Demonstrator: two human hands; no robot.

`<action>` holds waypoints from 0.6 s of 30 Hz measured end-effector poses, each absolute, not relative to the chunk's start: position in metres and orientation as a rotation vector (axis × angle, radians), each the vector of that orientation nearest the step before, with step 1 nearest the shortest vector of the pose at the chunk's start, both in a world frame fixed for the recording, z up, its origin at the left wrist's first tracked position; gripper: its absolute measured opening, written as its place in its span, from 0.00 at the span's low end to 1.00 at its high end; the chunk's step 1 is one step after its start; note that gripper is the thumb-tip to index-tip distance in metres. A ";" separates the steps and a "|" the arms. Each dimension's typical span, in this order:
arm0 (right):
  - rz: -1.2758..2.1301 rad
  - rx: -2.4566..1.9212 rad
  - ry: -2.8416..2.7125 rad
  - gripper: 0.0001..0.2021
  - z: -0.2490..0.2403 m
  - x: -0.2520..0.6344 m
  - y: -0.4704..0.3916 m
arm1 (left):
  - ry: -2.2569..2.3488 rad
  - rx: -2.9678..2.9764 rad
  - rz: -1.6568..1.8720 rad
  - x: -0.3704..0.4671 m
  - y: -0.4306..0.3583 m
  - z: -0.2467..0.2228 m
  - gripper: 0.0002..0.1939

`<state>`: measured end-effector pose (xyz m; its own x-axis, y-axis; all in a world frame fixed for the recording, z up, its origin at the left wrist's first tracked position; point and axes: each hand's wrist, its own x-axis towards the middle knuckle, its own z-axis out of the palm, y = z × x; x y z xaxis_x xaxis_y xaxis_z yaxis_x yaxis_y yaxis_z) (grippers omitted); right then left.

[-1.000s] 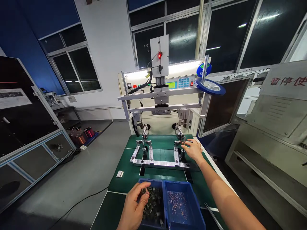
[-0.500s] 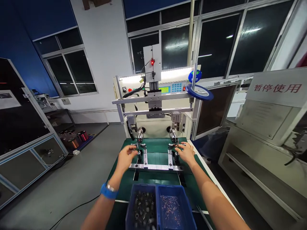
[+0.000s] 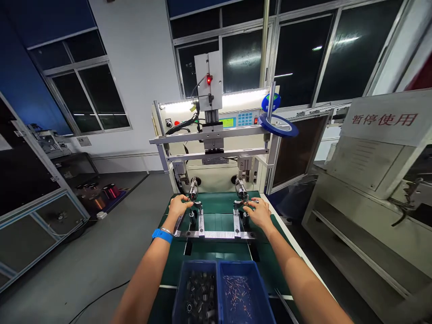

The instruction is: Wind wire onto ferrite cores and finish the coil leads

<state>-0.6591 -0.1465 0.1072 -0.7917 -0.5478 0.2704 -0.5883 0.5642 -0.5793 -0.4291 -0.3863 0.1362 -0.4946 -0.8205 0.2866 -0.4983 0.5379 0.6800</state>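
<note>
My left hand (image 3: 178, 209), with a blue band on the wrist, is at the left winding spindle (image 3: 193, 188) of a bench machine. Its thumb and fingers come together in a pinch just in front of the spindle; whatever is between them is too small to make out. Across from it, my right hand (image 3: 259, 212) is closed at the right spindle (image 3: 240, 189), thumb and forefinger beside a thin upright pin. What those fingertips hold cannot be made out either. Between the hands stand two metal bracket arms (image 3: 201, 222) on a steel crossbar (image 3: 219, 235).
Nearest me are a blue bin (image 3: 178, 292) of dark metal cores and a blue bin (image 3: 261, 292) with copper wire scraps. Tweezers (image 3: 286, 306) lie to their right. A tape roll (image 3: 278, 126) hangs on the machine's frame. Wire spools (image 3: 111, 191) stand on the floor at left.
My left hand has moved forward, closer to the left spindle. My right hand stays at the right spindle with little change. The whole view has shifted slightly.
</note>
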 end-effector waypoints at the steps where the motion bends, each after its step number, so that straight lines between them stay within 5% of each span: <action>1: 1.046 0.987 -2.730 0.11 0.108 -0.659 -0.146 | -2.193 1.060 -0.686 -0.428 -0.385 0.135 0.10; 18: 1.091 0.982 -2.672 0.10 0.098 -0.668 -0.149 | -2.235 0.903 -0.587 -0.422 -0.396 0.132 0.09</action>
